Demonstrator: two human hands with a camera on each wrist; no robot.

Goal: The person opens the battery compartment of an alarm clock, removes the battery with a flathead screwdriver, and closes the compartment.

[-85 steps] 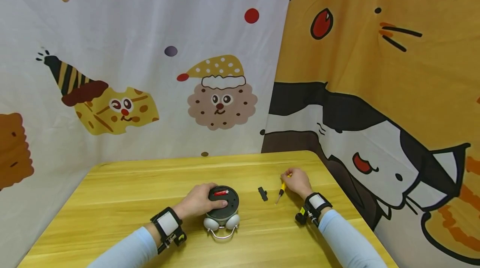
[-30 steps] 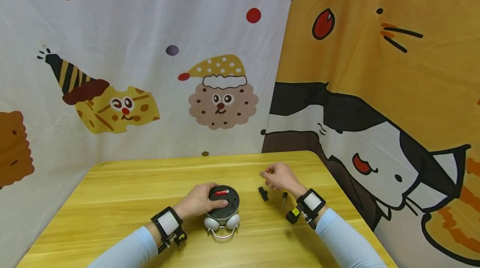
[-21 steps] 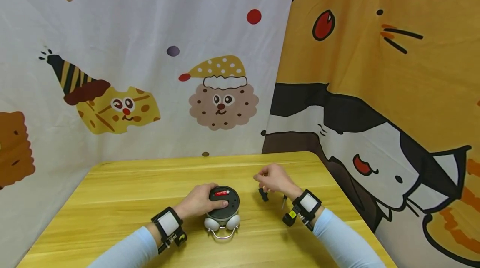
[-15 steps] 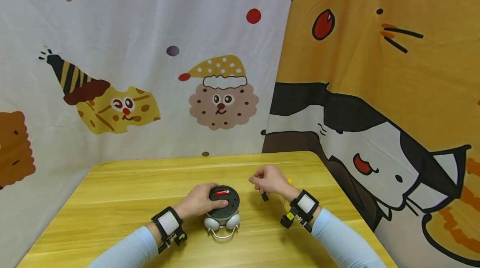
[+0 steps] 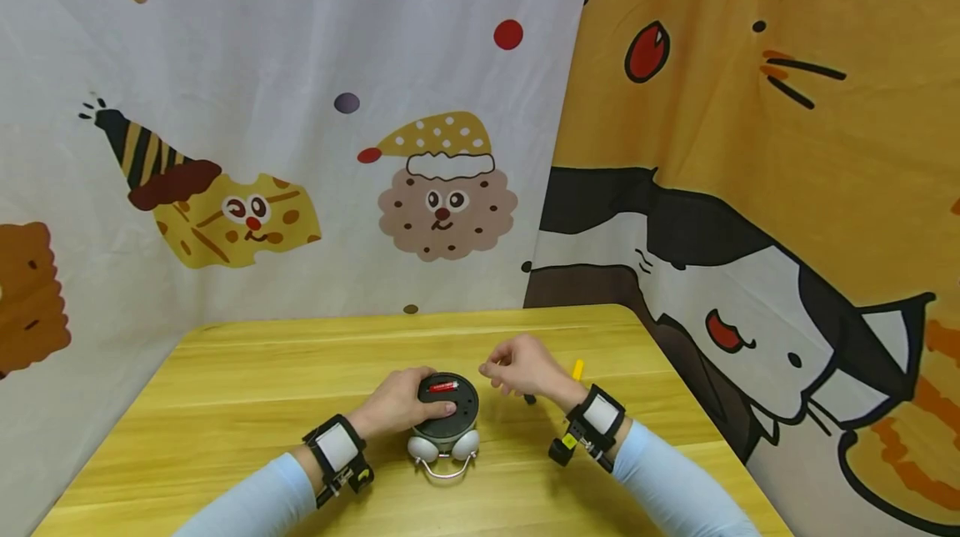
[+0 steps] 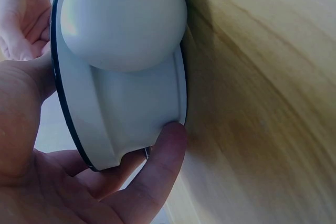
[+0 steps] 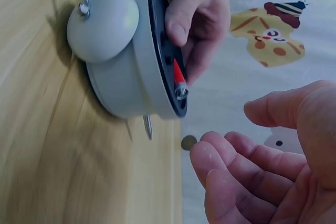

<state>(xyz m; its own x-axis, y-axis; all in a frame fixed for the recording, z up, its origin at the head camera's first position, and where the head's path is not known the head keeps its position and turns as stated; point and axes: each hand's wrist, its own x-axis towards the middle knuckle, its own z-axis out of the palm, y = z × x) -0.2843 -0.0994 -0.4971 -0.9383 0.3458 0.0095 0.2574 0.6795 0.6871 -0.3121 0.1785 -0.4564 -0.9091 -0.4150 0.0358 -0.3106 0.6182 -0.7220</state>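
Note:
A pale twin-bell alarm clock (image 5: 467, 409) lies face down on the table, its black back upward and its bells towards me. In its uncovered battery slot sits a red battery (image 5: 442, 386), seen also in the right wrist view. My left hand (image 5: 393, 401) grips the clock, thumb across the back and fingers around the side (image 6: 170, 140). Just right of the clock hovers my right hand (image 5: 527, 368), not touching it. The right wrist view shows this hand (image 7: 268, 166) with loosely bent fingers, thumb apart, holding nothing.
Behind my right wrist, a yellow-handled screwdriver (image 5: 577, 369) lies mostly hidden on the wooden table (image 5: 300, 353). A small black battery cover (image 5: 530, 398) peeks out under the right hand. Printed cloth (image 5: 270, 62) hangs beyond the table's back edge.
My right hand has let go of the screwdriver, leaving it on the table, and moved left over the battery cover to beside the clock. My left hand keeps its grip in place.

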